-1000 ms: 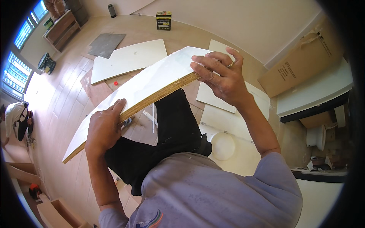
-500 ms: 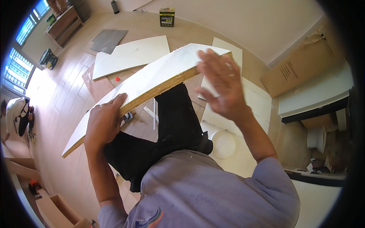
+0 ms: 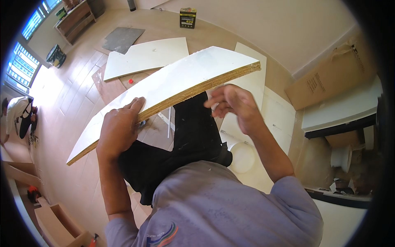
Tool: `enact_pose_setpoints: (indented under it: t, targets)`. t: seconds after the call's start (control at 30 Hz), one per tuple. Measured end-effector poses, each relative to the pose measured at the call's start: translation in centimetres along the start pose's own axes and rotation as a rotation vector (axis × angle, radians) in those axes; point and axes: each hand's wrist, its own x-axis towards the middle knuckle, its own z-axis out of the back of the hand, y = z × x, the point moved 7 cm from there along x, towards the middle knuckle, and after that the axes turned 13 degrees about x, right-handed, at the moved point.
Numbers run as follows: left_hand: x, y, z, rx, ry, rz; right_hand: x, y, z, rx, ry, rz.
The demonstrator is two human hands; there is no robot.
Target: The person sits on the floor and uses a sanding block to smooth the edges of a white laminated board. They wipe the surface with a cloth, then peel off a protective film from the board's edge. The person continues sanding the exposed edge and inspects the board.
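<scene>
A long white-faced board [image 3: 181, 74] with a raw, rough wood-chip edge lies slantwise in front of me, its right end higher in the view. Around its near edge my left hand [image 3: 119, 126] is closed, thumb side on the white face and the other fingers hidden beneath. My right hand [image 3: 235, 105] is off the board, just below its right part. Its fingers are apart, slightly curled and a little blurred, with nothing in them. Under the board show my black trousers [image 3: 193, 127] and a thin white strip [image 3: 169, 122].
More white panels [image 3: 144, 57] lie on the tiled floor. A round white bucket [image 3: 242, 158] stands by my right leg. A dark tin [image 3: 188, 18] is at the wall, a cardboard box [image 3: 327, 76] at right. Another person [image 3: 19, 115] crouches at far left near open wooden boxes [image 3: 59, 222].
My right hand has come down off the board's right end to below its near edge. My left hand keeps its hold on the board.
</scene>
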Motion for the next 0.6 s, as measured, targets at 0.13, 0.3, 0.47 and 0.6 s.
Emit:
enact_pose_setpoints:
  t: [0.13, 0.3, 0.47, 0.6]
  targets:
    - [-0.1, 0.1, -0.4, 0.004, -0.031, -0.008, 1.1, -1.6, -1.8, 0.122, -0.161, -0.016]
    - [-0.7, 0.3, -1.3, 0.061, -0.094, -0.026, -3.3, 3.3, -4.1, -0.265, 0.205, 0.474]
    - [-0.1, -0.9, -1.4, 0.072, 0.012, -0.002, -3.6, -2.3, 4.4, -0.786, 0.396, 0.199]
    - [-0.7, -0.9, -1.6, 0.130, -0.077, -0.022, -0.9, -3.2, 13.9, -0.877, -0.139, 0.058]
